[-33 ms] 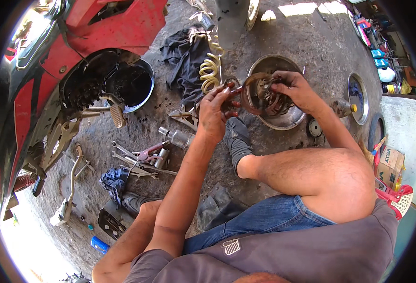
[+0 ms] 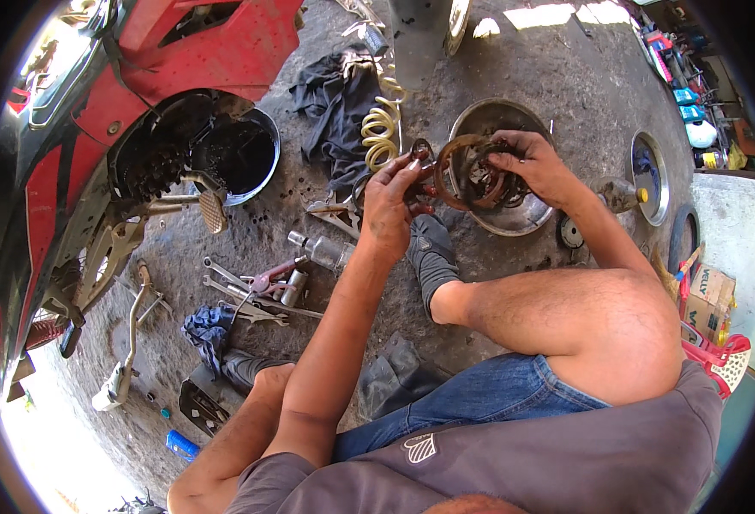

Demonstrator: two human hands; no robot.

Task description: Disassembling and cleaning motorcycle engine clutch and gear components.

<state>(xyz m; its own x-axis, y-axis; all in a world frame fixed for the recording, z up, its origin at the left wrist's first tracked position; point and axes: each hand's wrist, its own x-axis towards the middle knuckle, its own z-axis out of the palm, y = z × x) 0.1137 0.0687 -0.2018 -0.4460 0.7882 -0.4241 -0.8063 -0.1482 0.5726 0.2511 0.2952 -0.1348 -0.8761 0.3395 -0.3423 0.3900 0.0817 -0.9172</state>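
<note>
Holding one large brown ring (image 2: 445, 176), the right hand (image 2: 532, 169) hovered over one round metal bowl (image 2: 521, 221).
The left hand (image 2: 388, 210) pinched one small dark ring (image 2: 423, 146); one coiled cream hose (image 2: 379, 133) lay beside black cloth (image 2: 330, 98).

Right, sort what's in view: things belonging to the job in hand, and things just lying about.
In the job:
brown rings, in the right hand
small dark ring-shaped part, in the left hand
metal basin, below the brown rings

Seemingly just lying about, untouched:
dark cloth
coiled hose
wrenches
clear bottle
blue cloth
cardboard box
</note>
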